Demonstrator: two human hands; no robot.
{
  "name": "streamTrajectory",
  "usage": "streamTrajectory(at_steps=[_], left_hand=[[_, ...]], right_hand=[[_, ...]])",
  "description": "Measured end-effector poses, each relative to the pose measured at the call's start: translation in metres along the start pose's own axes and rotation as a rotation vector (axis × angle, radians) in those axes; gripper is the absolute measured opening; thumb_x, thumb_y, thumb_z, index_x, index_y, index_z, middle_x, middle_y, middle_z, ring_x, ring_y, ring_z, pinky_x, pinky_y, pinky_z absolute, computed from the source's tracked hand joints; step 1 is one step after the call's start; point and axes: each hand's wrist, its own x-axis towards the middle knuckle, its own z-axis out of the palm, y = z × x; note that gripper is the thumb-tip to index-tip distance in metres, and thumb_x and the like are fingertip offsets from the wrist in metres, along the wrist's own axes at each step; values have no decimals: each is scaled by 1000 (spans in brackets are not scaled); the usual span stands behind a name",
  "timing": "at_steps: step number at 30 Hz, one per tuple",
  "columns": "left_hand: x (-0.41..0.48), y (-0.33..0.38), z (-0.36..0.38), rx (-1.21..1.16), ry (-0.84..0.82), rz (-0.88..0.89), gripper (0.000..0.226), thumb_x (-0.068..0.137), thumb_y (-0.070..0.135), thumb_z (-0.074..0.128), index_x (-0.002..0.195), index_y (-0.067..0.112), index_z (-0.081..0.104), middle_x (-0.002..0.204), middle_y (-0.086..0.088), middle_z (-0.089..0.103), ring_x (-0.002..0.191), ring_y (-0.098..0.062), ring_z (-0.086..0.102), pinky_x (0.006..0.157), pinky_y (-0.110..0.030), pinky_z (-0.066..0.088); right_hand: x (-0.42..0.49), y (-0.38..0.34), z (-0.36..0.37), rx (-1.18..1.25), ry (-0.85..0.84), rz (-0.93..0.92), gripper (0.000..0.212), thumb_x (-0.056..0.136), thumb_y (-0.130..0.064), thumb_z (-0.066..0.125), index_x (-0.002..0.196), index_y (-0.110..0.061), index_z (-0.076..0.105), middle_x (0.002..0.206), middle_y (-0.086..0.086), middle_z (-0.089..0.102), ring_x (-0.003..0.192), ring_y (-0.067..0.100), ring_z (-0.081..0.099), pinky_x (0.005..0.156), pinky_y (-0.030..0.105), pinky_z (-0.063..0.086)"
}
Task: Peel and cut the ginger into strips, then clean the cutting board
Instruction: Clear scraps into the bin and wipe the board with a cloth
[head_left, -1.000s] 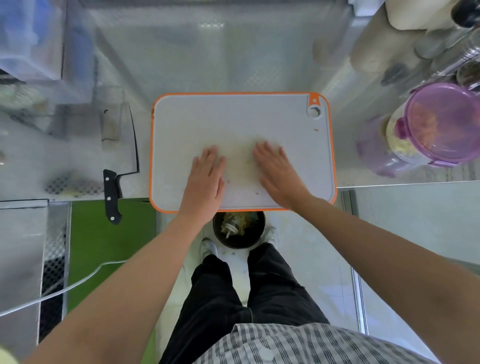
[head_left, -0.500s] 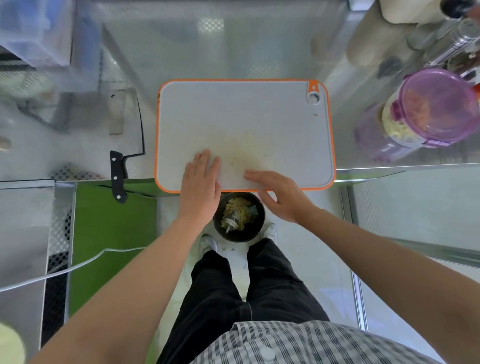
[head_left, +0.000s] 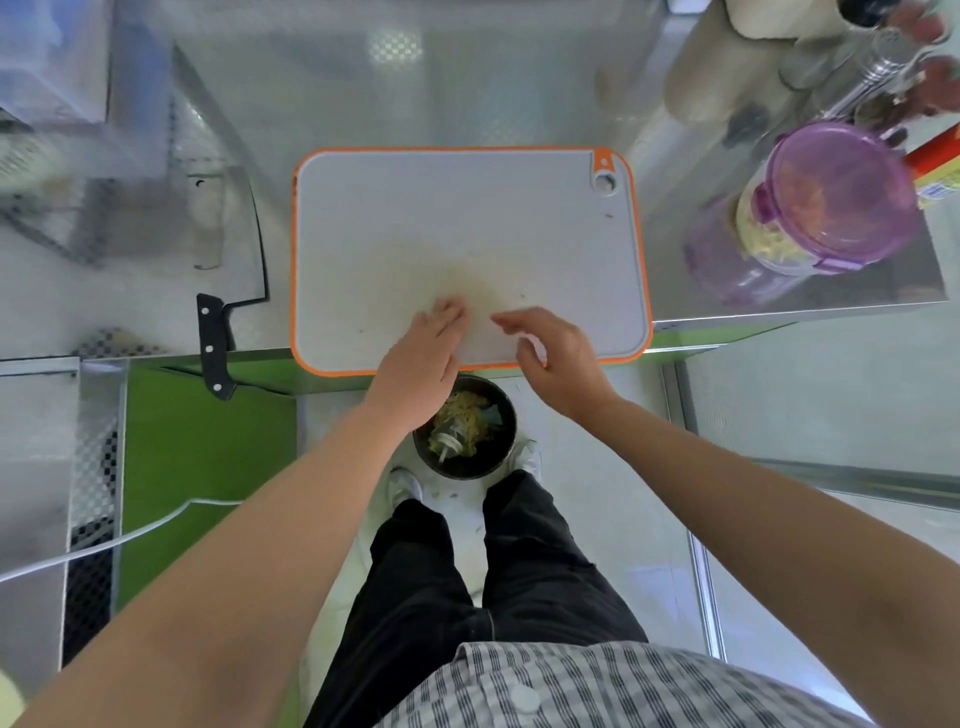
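Note:
A grey cutting board (head_left: 415, 208) with an orange rim lies on the steel counter, its near edge hanging over the counter's front. A pale yellowish smear and a few tiny specks mark its middle. My left hand (head_left: 421, 358) lies flat on the board's near edge, fingers straight. My right hand (head_left: 556, 353) hovers over the near edge beside it, fingers relaxed, holding nothing. On the floor directly below the edge stands a dark round bin (head_left: 467, 431) with ginger scraps inside. No ginger piece lies on the board.
A cleaver (head_left: 228, 270) with a black handle lies on the counter left of the board. A purple-lidded container (head_left: 826, 202) with shredded yellow food stands at the right, with jars behind it. My feet flank the bin.
Both hands slid from the board's middle down to its near edge, sweeping scraps off into the bin. The right hand went past the edge, then came back over the board.

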Motion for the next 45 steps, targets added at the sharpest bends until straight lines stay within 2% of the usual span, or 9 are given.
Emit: streamTrajectory(at_steps=[5,7,13,16,23,27,32,36,45], left_hand=[[-40,6,5,-33,-4,267,41,90,3,45,126,12,62,134,-2,58,124,-19,54,101,-40,47],[-41,7,2,-34,100,253,39,87,11,38,112,11,69,113,-6,67,103,-25,63,85,-40,54],[-28,3,2,95,155,36,40,88,3,51,128,5,57,141,-15,48,132,-34,42,109,-46,35],[-40,3,5,64,139,158,36,84,3,49,116,7,66,121,-10,62,115,-31,55,96,-47,46],[-41,5,2,45,187,105,36,83,0,53,115,10,66,111,-6,63,105,-27,56,89,-42,49],[-40,3,1,103,177,34,41,80,1,57,121,8,62,125,-11,58,117,-32,51,97,-43,42],[-36,6,-2,83,145,-16,35,86,4,54,120,10,62,128,-10,53,122,-29,45,101,-41,39],[-32,10,-3,129,134,-41,39,88,7,53,127,9,57,140,-12,46,130,-30,40,105,-44,37],[-37,6,-3,185,100,-61,45,90,9,52,134,8,49,147,-12,38,135,-29,33,107,-40,32]], right_hand=[[13,8,14,-194,-159,62,52,90,-5,44,142,-4,41,150,11,37,143,24,26,119,31,12],[-5,5,18,-167,-184,-30,47,90,-8,43,135,-4,51,144,10,46,140,21,33,118,31,17],[-27,-2,8,-141,-121,-83,43,83,-5,44,121,-7,64,126,7,63,118,22,58,103,36,44],[-28,-7,6,-152,-124,-103,38,83,-6,44,112,-9,69,106,6,71,99,22,65,88,39,53],[-22,-11,11,-134,-94,-53,38,82,-7,45,111,-12,69,104,3,71,96,20,65,86,41,53],[-5,0,12,-203,-32,95,52,82,-13,46,133,-7,54,142,12,49,135,27,41,111,41,33],[-8,-7,9,-169,-77,3,34,84,-5,49,111,-12,69,108,1,70,100,21,63,91,37,49],[1,0,10,-204,-90,70,51,83,-8,50,134,-7,53,143,11,47,137,26,38,114,40,29],[-14,-13,18,-188,-172,-74,41,80,0,53,117,-10,67,125,6,64,119,24,56,101,43,45]])
